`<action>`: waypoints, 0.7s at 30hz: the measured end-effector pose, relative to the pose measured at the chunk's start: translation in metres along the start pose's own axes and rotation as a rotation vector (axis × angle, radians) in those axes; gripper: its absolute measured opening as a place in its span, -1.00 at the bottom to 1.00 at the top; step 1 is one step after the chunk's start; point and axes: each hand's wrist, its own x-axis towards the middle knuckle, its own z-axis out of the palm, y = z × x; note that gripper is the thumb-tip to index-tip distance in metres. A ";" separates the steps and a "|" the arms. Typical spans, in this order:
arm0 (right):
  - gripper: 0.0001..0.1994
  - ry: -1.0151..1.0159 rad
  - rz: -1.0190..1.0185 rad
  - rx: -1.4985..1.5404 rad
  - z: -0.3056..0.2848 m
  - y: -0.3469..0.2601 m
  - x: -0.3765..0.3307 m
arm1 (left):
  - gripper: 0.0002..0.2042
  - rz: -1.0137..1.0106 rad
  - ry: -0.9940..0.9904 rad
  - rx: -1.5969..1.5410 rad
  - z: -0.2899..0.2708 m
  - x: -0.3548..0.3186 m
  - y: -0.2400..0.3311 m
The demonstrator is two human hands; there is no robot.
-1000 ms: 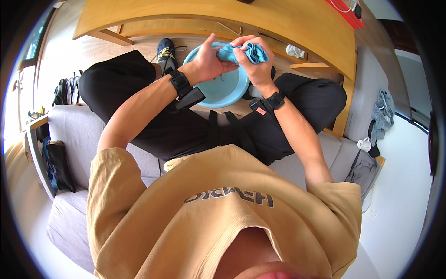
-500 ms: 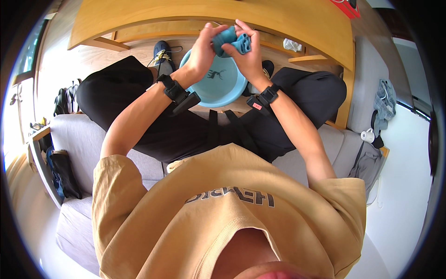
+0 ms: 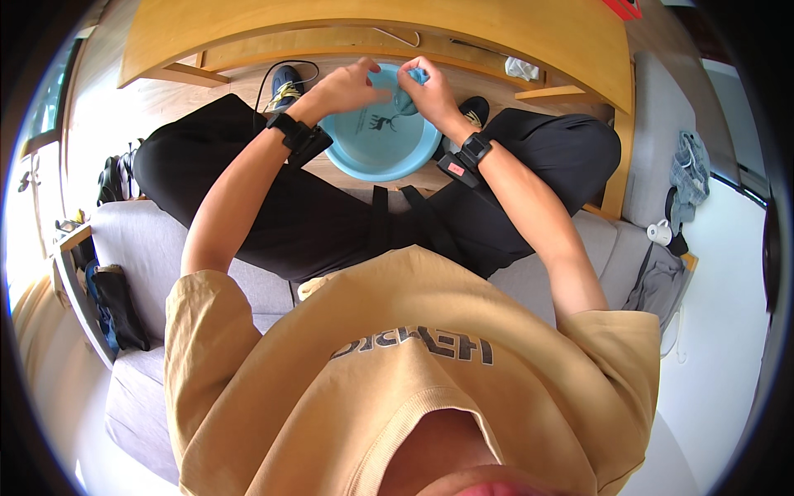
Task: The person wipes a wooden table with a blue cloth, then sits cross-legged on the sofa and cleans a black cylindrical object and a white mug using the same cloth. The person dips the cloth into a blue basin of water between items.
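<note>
My right hand point(image 3: 432, 93) is closed on a bunched blue cloth point(image 3: 404, 102), whose lower part hangs over the far right of a light blue basin point(image 3: 368, 167). Some of the cloth also shows above my fingers. Its exact kind I cannot make out. To the left, my left hand point(image 3: 343, 87) is over the basin's far left rim with its fingers apart and nothing in them; the fingers are partly blurred. A dark deer figure decorates the basin's bottom.
A wooden table point(image 3: 273, 26) with a lower rail spans the far side. Shoes point(image 3: 286, 85) flank the basin, with a dark cable point(image 3: 266, 76) by the left one. Under me is a grey sofa point(image 3: 149, 240); at right lie a white mug point(image 3: 659, 232) and denim point(image 3: 690, 168).
My left hand has let go of the cloth and moved left and down. The right hand keeps the cloth, lower and slightly apart, and the cloth now hangs more loosely.
</note>
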 end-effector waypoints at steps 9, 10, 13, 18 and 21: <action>-0.81 -0.144 -0.056 0.094 0.024 0.021 -0.009 | 0.22 -0.119 -0.346 -0.028 0.021 -0.002 -0.005; -0.81 -0.134 -0.106 0.157 0.025 0.019 -0.010 | 0.17 -0.154 -0.348 -0.127 0.024 -0.004 -0.005; -0.82 -0.215 -0.090 0.349 0.027 0.011 -0.010 | -0.05 -0.111 -0.351 -0.612 0.033 -0.010 -0.003; -0.77 -0.278 -0.061 0.304 0.025 0.003 -0.012 | -0.38 -0.133 -0.454 -0.881 0.038 -0.006 -0.006; -0.76 -0.224 -0.125 0.243 0.028 0.004 -0.014 | -0.42 -0.175 -0.459 -0.738 0.038 0.000 -0.007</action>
